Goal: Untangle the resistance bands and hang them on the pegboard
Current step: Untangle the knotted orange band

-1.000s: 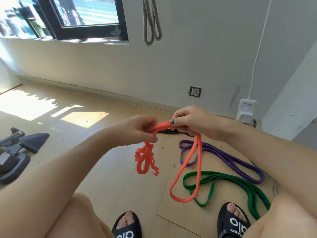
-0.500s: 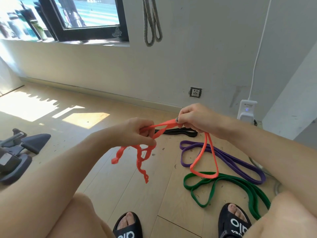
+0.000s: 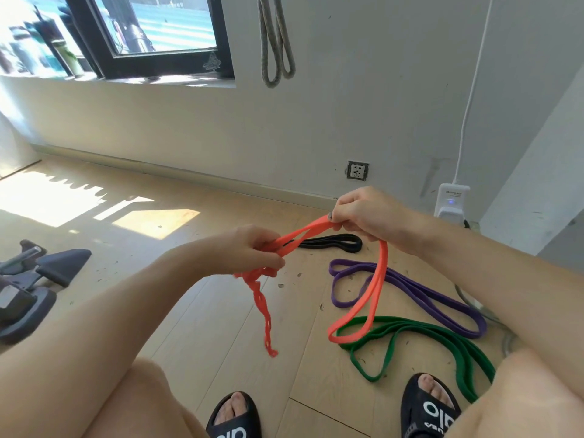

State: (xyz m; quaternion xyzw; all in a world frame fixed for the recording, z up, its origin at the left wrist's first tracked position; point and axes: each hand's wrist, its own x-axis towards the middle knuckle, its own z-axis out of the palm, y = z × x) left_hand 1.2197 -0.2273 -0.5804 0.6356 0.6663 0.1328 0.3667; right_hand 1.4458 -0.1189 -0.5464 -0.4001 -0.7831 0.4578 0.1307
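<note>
An orange resistance band stretches between both hands above the floor. My left hand pinches one part of it, and a twisted orange length hangs down below that hand. My right hand grips the band higher and to the right, with a loose loop dangling beneath it. On the floor lie a purple band, a green band and a black band. A grey band hangs on the wall above; its hook or pegboard is out of view.
A black exercise machine sits on the floor at the left. A white power strip with a cable stands against the wall at right, near a wall socket. My two sandalled feet are at the bottom.
The hands have drawn further apart. The bunched orange tangle under my left hand has fallen out into one long twisted strand. The loop under my right hand swung lower again.
</note>
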